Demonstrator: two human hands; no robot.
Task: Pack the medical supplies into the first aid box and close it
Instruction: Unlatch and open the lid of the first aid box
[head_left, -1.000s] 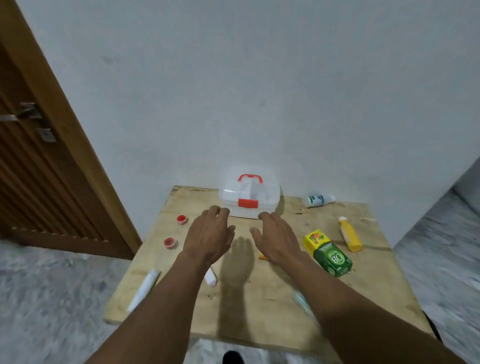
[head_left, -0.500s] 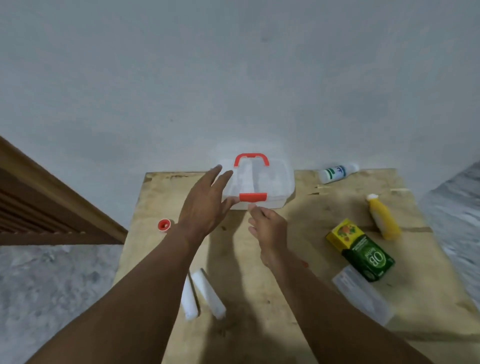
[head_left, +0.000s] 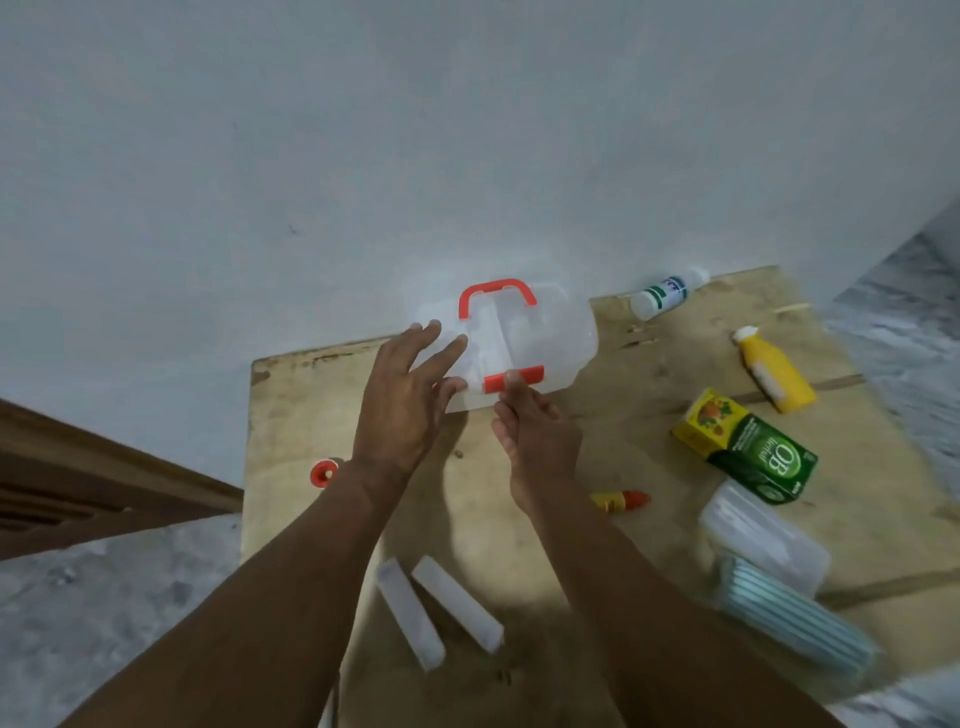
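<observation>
The first aid box (head_left: 524, 348) sits closed at the table's (head_left: 597, 447) twelve o'clock edge. The left hand (head_left: 405, 410) rests spread against its lid; the right hand (head_left: 535, 436) pinches the red latch (head_left: 514, 378). Opening seems underway, and next the latch likely needs lifting.

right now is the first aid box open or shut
Shut: the first aid box lid lies flat on its base, right hand fingertips at the red latch.

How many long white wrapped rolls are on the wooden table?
2. Both long white wrapped rolls lie side by side near the table's front edge between the forearms: one on the left, the other just right. Forearms may hide more.
</observation>
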